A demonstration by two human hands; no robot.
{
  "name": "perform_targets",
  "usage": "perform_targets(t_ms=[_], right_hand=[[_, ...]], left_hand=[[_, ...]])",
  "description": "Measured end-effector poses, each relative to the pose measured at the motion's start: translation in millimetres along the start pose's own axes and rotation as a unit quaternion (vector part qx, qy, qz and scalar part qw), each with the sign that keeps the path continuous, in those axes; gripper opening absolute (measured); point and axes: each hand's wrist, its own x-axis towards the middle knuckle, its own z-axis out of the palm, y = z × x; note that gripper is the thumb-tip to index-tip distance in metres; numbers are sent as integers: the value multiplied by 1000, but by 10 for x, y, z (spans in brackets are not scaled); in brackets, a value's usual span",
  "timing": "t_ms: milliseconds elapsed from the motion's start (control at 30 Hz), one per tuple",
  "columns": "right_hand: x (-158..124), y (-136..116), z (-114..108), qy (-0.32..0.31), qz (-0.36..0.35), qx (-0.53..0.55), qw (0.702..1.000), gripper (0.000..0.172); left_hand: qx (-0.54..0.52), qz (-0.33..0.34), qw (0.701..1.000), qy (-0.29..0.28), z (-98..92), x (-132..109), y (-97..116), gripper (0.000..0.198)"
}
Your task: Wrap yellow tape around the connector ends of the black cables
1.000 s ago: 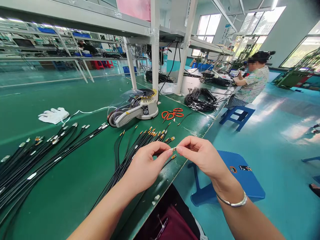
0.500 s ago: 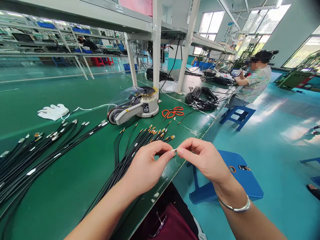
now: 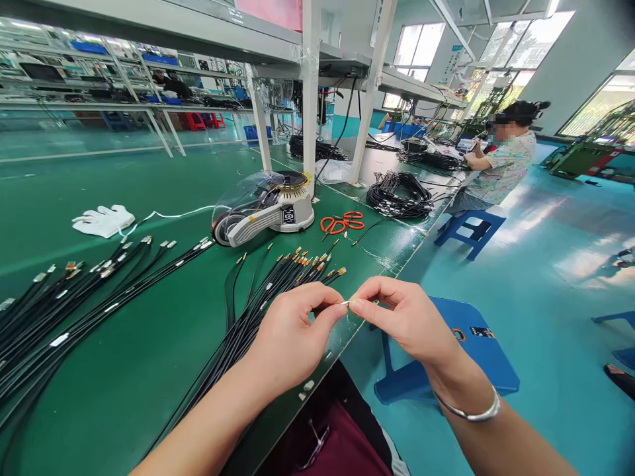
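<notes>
My left hand [image 3: 296, 334] and my right hand [image 3: 404, 320] meet above the front edge of the green table, fingertips nearly touching. Both pinch a small pale cable end [image 3: 345, 303] between thumb and forefinger; most of it is hidden by the fingers. Below and behind my left hand runs a bundle of black cables [image 3: 238, 340], their tips fanned out with orange and silvery ends. A second bundle of black cables [image 3: 94, 311] with white labels lies at the left.
A round tape dispenser [image 3: 278, 211] stands behind the bundles, with orange-handled scissors [image 3: 342, 223] beside it. A white glove [image 3: 103, 221] lies left. Coiled black cables [image 3: 399, 195] rest further back. A blue stool [image 3: 476, 344] stands at right; a co-worker [image 3: 510, 158] sits beyond.
My hands stay together, with the fingertips slightly closer and a little lower. Less of the piece between them shows now. The view has shifted very slightly.
</notes>
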Motion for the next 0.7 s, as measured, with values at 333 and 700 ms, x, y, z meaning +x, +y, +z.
perform_targets(t_ms=[333,700], right_hand=[[118,47,-38,-43,-3,92,995,21],[170,86,100,16,-6,181,983,18]], left_hand=[[-114,-83,990,-22,-108,58,-45,20],[-178,-103,978,-18,-128,125,-83,24]])
